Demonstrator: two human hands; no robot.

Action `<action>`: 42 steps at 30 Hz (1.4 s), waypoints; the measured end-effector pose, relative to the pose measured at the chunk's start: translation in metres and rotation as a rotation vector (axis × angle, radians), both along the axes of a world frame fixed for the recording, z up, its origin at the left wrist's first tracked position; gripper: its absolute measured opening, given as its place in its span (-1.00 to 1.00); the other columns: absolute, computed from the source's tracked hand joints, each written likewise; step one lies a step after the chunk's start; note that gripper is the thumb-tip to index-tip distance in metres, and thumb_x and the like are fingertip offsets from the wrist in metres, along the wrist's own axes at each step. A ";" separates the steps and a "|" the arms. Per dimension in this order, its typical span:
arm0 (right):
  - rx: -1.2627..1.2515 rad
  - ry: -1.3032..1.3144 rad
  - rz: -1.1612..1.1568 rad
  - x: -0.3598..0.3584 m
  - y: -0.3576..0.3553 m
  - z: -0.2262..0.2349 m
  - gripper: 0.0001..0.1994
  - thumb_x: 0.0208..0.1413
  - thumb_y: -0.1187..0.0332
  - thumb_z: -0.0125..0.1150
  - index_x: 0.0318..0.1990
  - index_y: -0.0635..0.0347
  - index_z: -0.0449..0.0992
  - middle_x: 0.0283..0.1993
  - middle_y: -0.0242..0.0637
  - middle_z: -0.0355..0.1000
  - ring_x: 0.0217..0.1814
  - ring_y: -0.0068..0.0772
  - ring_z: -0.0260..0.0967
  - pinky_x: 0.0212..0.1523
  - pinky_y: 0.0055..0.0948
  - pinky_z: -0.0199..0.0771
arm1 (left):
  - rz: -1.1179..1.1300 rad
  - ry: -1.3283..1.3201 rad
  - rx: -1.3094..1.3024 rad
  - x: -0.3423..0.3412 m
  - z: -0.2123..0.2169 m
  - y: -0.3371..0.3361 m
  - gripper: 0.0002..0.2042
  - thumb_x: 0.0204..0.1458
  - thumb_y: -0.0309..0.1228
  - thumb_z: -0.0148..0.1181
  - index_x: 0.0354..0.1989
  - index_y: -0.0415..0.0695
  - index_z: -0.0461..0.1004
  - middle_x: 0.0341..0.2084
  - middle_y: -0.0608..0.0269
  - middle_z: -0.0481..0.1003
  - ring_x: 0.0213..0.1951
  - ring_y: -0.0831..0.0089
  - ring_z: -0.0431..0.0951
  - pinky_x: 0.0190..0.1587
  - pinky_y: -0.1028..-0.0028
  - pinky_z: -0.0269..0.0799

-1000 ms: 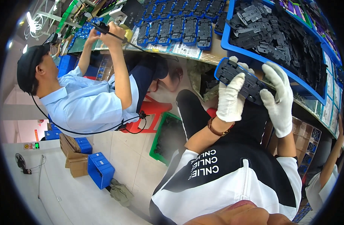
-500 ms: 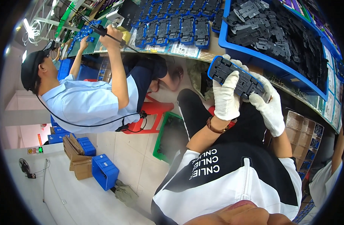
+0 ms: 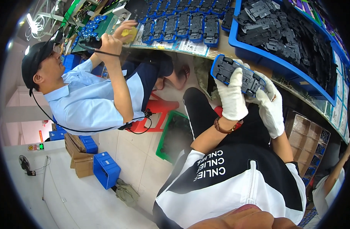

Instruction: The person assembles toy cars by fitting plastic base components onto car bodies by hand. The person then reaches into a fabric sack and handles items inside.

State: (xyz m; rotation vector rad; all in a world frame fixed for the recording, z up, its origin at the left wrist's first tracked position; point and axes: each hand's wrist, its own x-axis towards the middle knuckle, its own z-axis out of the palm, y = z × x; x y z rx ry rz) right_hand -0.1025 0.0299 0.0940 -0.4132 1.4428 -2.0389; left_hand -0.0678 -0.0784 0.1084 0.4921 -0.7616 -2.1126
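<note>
A blue toy car (image 3: 239, 74) is held underside up, its black chassis and wheels facing me. My left hand (image 3: 233, 95), in a white glove, grips its left end with the thumb lying across the chassis. My right hand (image 3: 271, 108), also gloved in white, closes on the car's right end; some of its fingers are hidden behind the car. Both hands are above my lap, just short of the table edge.
A large blue bin (image 3: 285, 63) heaped with black chassis plates (image 3: 272, 36) stands on the table at right. Rows of upturned toy cars (image 3: 182, 26) lie at its left. A co-worker (image 3: 93, 91) sits at left on a red stool (image 3: 159, 110). A green crate (image 3: 160, 147) is on the floor.
The toy car has tilted slightly in my hands, so its wheels show more plainly. My right hand has shifted a little to the left. The co-worker's hands have come closer together.
</note>
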 end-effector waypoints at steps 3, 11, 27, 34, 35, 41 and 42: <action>-0.028 -0.043 -0.023 0.001 -0.003 -0.006 -0.44 0.09 0.33 0.23 0.22 0.31 0.24 0.21 -0.24 0.28 0.20 -0.41 0.24 0.17 -0.45 0.23 | -0.019 -0.019 0.058 0.001 0.002 -0.004 -0.64 0.07 -0.59 0.12 0.03 -0.08 0.22 -0.22 0.26 0.45 -0.20 0.42 0.51 -0.13 0.41 0.49; -0.078 -0.067 -0.017 0.005 -0.010 -0.010 -0.36 0.03 0.33 0.29 0.24 0.33 0.18 0.19 -0.18 0.27 0.23 -0.40 0.20 0.19 -0.42 0.21 | 0.065 -0.072 -0.095 -0.005 -0.008 -0.003 -0.59 0.08 -0.56 0.12 0.08 -0.05 0.17 -0.24 0.26 0.45 -0.25 0.45 0.51 -0.19 0.43 0.50; 0.207 0.490 -0.122 0.014 0.001 -0.003 -0.42 0.18 0.12 0.10 0.23 0.34 0.23 0.12 -0.11 0.31 0.05 -0.35 0.35 0.09 -0.42 0.34 | -0.016 -0.187 -0.233 0.022 -0.035 -0.133 -0.57 0.28 -0.30 -0.13 0.28 -0.16 0.10 0.04 0.21 0.35 -0.01 0.44 0.39 0.10 0.41 0.29; 0.494 0.515 -0.508 -0.011 0.125 -0.024 -0.77 0.16 0.54 0.06 -0.03 0.33 0.46 -0.09 -0.28 0.44 -0.08 -0.50 0.39 -0.03 -0.57 0.39 | 0.601 -0.907 -1.055 -0.021 -0.054 -0.370 -0.64 0.17 -0.29 -0.03 0.06 -0.25 0.38 -0.18 -0.12 0.48 -0.14 0.01 0.47 -0.01 0.23 0.34; 0.511 0.537 -0.545 -0.012 0.140 -0.025 -0.77 0.15 0.55 0.06 -0.03 0.33 0.46 -0.09 -0.28 0.44 -0.09 -0.50 0.39 -0.06 -0.56 0.39 | 0.561 -1.338 -1.518 -0.008 -0.054 -0.416 -0.72 0.13 -0.34 -0.06 -0.14 -0.22 0.49 -0.27 -0.10 0.52 -0.22 -0.09 0.49 -0.10 0.13 0.37; 0.751 0.891 -0.790 -0.024 0.197 0.005 -0.86 0.09 0.59 0.11 -0.18 0.32 0.50 -0.29 -0.24 0.46 -0.21 -0.47 0.42 -0.16 -0.52 0.41 | 0.134 -1.247 -1.731 0.017 -0.086 -0.513 -0.60 0.09 -0.61 -0.06 0.15 -0.21 0.32 0.10 0.04 0.37 0.07 0.25 0.39 0.18 0.41 0.23; 0.767 0.940 -0.819 -0.027 0.203 0.007 -0.86 0.07 0.59 0.12 -0.20 0.32 0.50 -0.34 -0.25 0.45 -0.23 -0.47 0.41 -0.20 -0.52 0.41 | 0.109 -1.188 -1.759 0.011 -0.098 -0.507 -0.60 0.09 -0.61 -0.06 0.15 -0.21 0.32 0.10 0.04 0.37 0.07 0.25 0.39 0.18 0.41 0.23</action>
